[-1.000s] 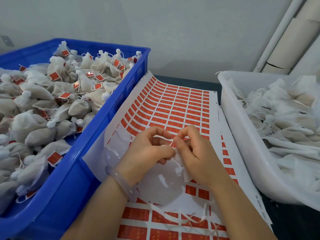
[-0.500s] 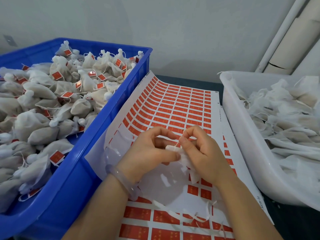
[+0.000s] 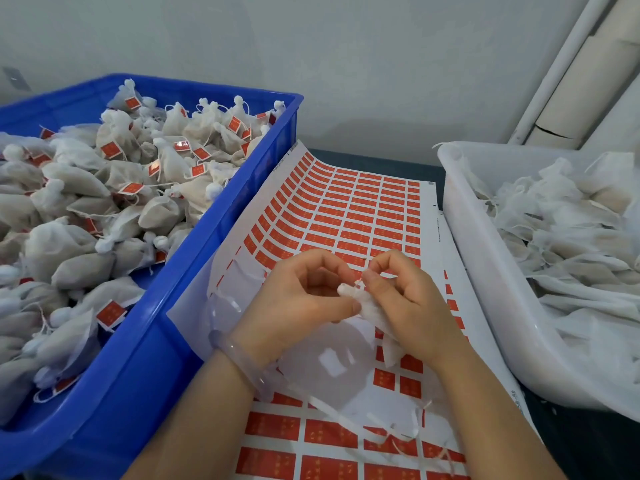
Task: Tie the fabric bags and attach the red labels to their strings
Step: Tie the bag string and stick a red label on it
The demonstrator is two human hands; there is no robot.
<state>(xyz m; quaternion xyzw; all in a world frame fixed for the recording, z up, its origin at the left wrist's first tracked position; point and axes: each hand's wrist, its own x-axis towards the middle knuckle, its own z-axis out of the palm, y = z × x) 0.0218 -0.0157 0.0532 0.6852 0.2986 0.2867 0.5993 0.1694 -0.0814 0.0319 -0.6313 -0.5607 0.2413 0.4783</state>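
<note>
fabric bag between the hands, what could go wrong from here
1. The left hand and right hand hold the fabric bag only by fingertips near its neck, so it may slip before the tie is tight.
2. It hangs just above the label sheet, whose peeled strips curl up; the bag could snag there.

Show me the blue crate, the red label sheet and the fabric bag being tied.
blue crate [image 3: 131, 393]: head view, on its near outer wall.
red label sheet [image 3: 346, 209]: head view, on the full rows of labels in its far half.
fabric bag [image 3: 374, 313]: head view, on the white cloth between the two thumbs.
</note>
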